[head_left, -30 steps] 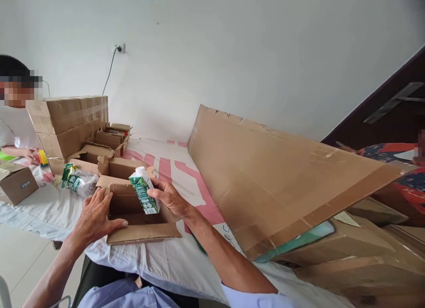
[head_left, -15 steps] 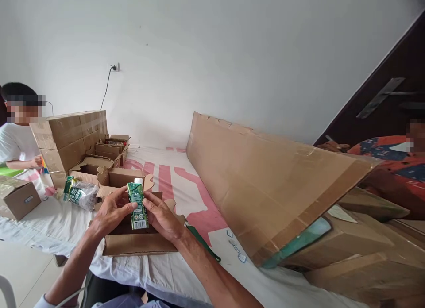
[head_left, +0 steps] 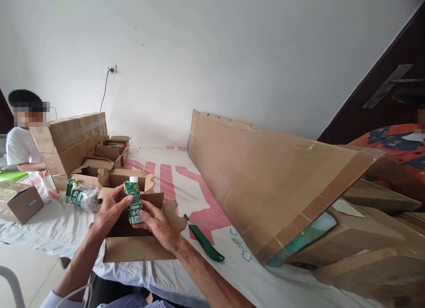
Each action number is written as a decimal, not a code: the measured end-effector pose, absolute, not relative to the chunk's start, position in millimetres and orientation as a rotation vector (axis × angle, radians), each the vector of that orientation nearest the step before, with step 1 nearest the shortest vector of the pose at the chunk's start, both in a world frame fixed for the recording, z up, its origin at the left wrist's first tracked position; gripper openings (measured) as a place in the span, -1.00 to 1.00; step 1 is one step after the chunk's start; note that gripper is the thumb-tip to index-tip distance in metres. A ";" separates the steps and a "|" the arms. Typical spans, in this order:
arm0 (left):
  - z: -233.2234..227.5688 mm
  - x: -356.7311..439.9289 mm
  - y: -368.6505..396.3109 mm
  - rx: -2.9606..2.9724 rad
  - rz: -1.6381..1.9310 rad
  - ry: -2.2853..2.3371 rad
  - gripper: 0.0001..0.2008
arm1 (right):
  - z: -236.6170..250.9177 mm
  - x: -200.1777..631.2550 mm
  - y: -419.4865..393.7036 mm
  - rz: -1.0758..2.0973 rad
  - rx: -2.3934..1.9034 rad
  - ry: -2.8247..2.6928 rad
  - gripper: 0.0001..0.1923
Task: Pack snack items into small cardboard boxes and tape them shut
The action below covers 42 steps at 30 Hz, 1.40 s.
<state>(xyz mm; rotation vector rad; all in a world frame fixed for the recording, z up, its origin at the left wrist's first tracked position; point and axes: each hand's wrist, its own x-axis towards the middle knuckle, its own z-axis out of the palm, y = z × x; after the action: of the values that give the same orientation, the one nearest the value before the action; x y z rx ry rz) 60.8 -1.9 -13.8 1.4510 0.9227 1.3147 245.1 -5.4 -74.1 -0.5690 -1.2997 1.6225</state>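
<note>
A green drink carton (head_left: 133,207) with a white cap is held upright above an open cardboard box (head_left: 139,248). My left hand (head_left: 111,207) grips its left side, thumb across the front. Lower down, my right hand (head_left: 162,227) holds the right side, its thumb near the bottom corner by the barcode. The inside of the box is mostly hidden behind my hands and the carton. To the right of the box lies a tool with a green handle (head_left: 206,244), its metal end partly covered by a box flap.
More open boxes (head_left: 124,179) stand behind, beside stacked closed boxes (head_left: 68,133). A clear plastic bag with green print (head_left: 83,196) lies left. One small box (head_left: 25,204) sits further left. A large cardboard sheet (head_left: 265,179) leans at right. One person sits on each side.
The carton and both hands have shifted slightly left. My right hand has slid lower on the carton, and more of the green-handled tool shows. The person at left has lowered a hand.
</note>
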 end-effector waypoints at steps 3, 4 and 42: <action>-16.5 58.1 -5.5 1.471 1.236 0.972 -0.38 | -80.3 242.6 -4.5 1.626 -0.546 -1.245 -0.34; -18.1 56.8 -6.8 1.478 1.205 0.972 -0.38 | -82.0 242.2 -3.7 1.625 -0.544 -1.229 -0.34; -45.4 47.6 24.9 1.239 1.135 0.902 -0.33 | -77.1 242.5 52.1 1.712 -0.763 -1.280 -0.66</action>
<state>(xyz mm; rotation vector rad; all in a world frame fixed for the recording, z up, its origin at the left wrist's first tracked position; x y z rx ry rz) 47.6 24.9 -45.4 1.2394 0.9020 1.1346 242.5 52.1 -77.1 -0.7629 -1.2804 1.7120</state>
